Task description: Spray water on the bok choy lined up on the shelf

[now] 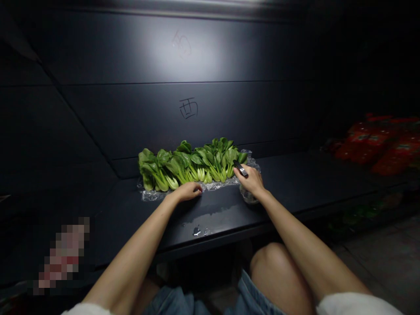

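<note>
A row of green bok choy [197, 164] lies side by side on clear plastic wrap [154, 194], leaves toward the back panel and pale stems toward me. My right hand [252, 180] grips a spray bottle at the right end of the row; its black spray head [241, 169] points at the greens, and its clear body [249, 195] shows below the hand. In front of the stems, my left hand [188, 191] hovers or rests near the wrap's front edge. Its fingers are loosely bent and a little apart, with nothing visible in them.
The dark shelf [223, 208] has wet patches and drops [197, 231] near its front edge. A dark back panel [147, 113] with a handwritten character rises behind. Blurred red packages [377, 142] stand at the right. My knee [275, 262] is below the shelf edge.
</note>
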The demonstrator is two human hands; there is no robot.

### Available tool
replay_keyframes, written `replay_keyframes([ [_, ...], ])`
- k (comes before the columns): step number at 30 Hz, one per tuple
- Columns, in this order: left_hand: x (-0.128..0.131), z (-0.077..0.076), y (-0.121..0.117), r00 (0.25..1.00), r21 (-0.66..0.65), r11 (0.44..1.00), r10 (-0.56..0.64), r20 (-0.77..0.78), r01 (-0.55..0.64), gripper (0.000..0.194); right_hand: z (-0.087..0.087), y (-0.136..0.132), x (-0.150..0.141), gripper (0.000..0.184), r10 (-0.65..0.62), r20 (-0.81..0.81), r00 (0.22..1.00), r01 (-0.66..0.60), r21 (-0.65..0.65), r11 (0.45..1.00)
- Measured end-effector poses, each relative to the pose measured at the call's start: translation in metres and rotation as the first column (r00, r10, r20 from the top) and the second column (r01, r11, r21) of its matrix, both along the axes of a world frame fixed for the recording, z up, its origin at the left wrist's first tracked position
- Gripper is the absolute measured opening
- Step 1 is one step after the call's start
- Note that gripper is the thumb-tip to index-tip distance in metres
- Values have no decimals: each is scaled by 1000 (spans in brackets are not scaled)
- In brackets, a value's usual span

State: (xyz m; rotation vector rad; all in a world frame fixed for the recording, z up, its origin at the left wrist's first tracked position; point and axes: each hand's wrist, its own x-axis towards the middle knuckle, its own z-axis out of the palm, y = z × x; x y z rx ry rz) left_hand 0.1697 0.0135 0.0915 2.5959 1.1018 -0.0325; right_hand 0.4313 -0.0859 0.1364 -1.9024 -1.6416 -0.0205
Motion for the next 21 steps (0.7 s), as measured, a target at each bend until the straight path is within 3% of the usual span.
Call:
replay_keyframes([
  [5,-4,0,-5,999,22,1000,2,41,-3,33,-3,2,-4,29,8,-17,1000,-8,2,1000],
  [10,-12,-9,-8,992,52,999,-8,128,1,32,-6,7,-9,29,22,-77,997,-20,30,999],
  [14,-21,-15,-10,979,90,993,54,198,-73,30,-7,14,-15,29,19,-136,991,-13,46,999],
  [21,-23,-3,-17,959,79,977,178,219,-199,23,-5,25,-20,29,14,-192,981,-8,33,999],
])
